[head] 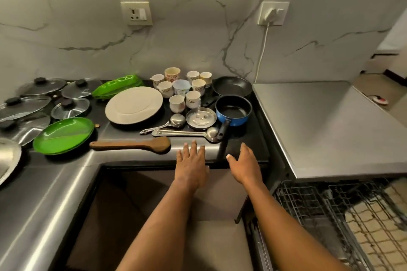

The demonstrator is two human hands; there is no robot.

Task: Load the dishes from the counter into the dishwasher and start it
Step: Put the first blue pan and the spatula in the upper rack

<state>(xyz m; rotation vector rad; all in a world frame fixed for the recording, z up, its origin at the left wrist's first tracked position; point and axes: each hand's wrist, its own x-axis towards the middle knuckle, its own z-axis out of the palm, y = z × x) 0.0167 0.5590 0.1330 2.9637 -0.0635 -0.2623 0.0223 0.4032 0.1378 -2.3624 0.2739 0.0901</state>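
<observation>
My left hand [191,164] and my right hand [244,164] hover open over the counter's front edge, holding nothing. Between them runs the black handle of a blue saucepan [234,110]. Just beyond my fingers lie a wooden spatula [132,145], a steel ladle [187,132] and a steel spoon [169,123]. Further back sit a white plate [134,104], a small steel pan with a smiley face [200,119], several cups [182,90] and a black frying pan [232,86]. The dishwasher's wire rack [319,204] stands pulled out at lower right.
Green plates [63,134], a green tray [116,86] and several glass lids [41,99] fill the counter's left side. A steel dish [8,158] is at the far left edge. The dishwasher's steel top [326,125] lies to the right. A cable hangs from a wall socket [273,13].
</observation>
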